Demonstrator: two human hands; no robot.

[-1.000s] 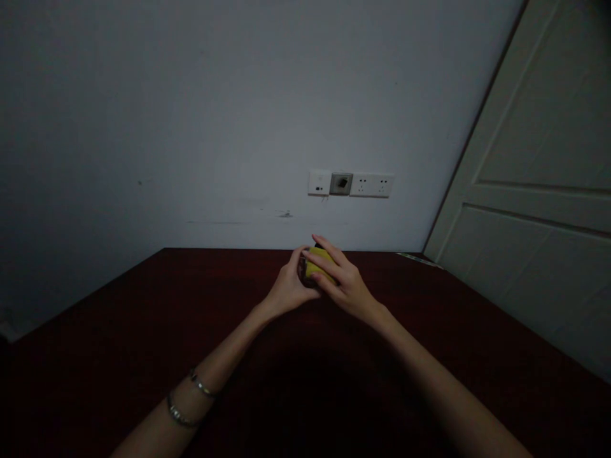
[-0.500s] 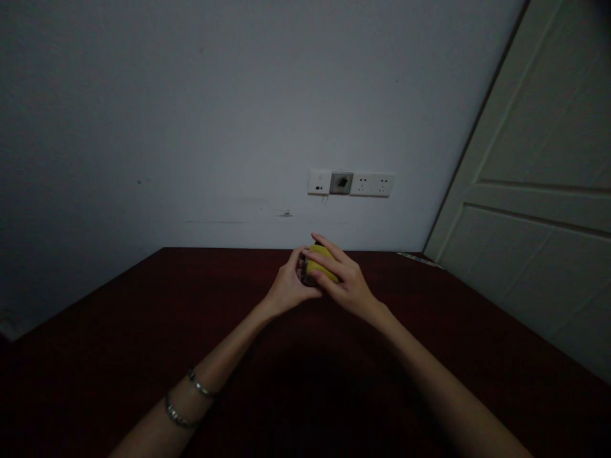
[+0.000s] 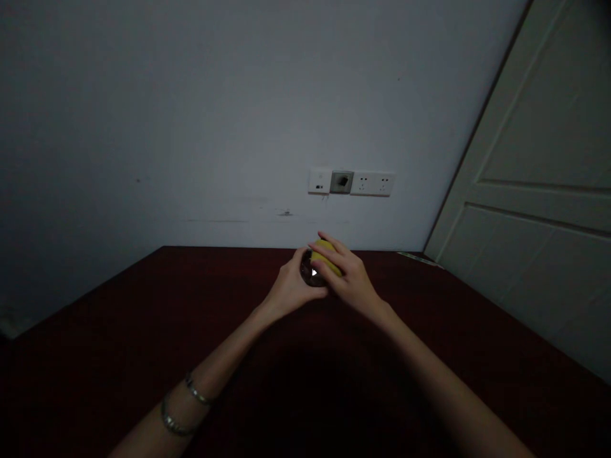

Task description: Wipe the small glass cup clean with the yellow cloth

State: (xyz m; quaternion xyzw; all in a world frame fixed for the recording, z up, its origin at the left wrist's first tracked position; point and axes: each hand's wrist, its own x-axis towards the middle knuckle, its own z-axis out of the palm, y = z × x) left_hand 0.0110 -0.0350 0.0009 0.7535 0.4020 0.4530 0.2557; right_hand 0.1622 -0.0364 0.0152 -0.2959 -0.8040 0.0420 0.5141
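Note:
My two hands meet above the far middle of a dark red table (image 3: pixel 143 331). My left hand (image 3: pixel 291 289) is wrapped round a small dark round thing (image 3: pixel 309 275), perhaps a jar, with a bright glint on it. My right hand (image 3: pixel 351 280) presses a yellow piece (image 3: pixel 326 253), like a sponge or cloth, against its top and side, fingers closed over it. Two thin bracelets (image 3: pixel 184 410) sit on my left forearm. The light is dim and most of the dark thing is hidden by my fingers.
A grey-white wall (image 3: pixel 191 127) rises behind the table, with a row of sockets and a switch (image 3: pixel 351 183) just above my hands. A pale panelled door (image 3: pixel 534 210) stands at the right. A thin light object (image 3: pixel 420 257) lies at the table's far right corner.
My right hand has shifted the yellow piece a little up and to the right over the dark thing, and a glint now shows on its side. My left hand stays in place.

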